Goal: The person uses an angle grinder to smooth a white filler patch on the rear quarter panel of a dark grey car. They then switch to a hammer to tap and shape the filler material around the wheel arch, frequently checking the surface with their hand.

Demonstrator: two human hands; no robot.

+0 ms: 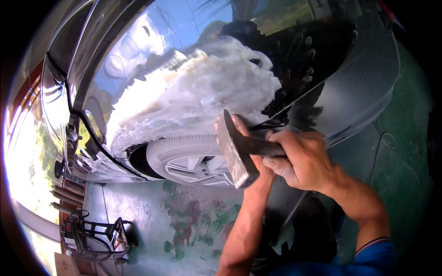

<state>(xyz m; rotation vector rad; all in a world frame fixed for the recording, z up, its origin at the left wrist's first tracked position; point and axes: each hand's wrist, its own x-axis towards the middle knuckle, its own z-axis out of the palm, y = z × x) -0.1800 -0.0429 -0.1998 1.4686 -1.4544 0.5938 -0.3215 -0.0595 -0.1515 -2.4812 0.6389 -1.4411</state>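
Note:
My right hand (304, 158) is wrapped round the short handle of a hammer (235, 152). The hammer's long, worn steel head hangs in front of the wheel arch. Behind it, my left hand (238, 124) is at the arch's edge, against the car's body panel (198, 83). Only a few of its fingertips show, so whether it grips anything is hidden. Whitish, sanded filler covers a broad patch of the dark, glossy panel above the arch. The wheel (202, 158), with its dusty tyre and silver spokes, sits just below and left of my hands.
The bumper (354, 92) curves away at the right, with a dull grey sanded area. On the floor at lower left stands a black wheeled machine (101, 234) with a looped hose. A thin cable (382, 142) lies on the green floor at right. Dusty marks streak the floor (184, 216).

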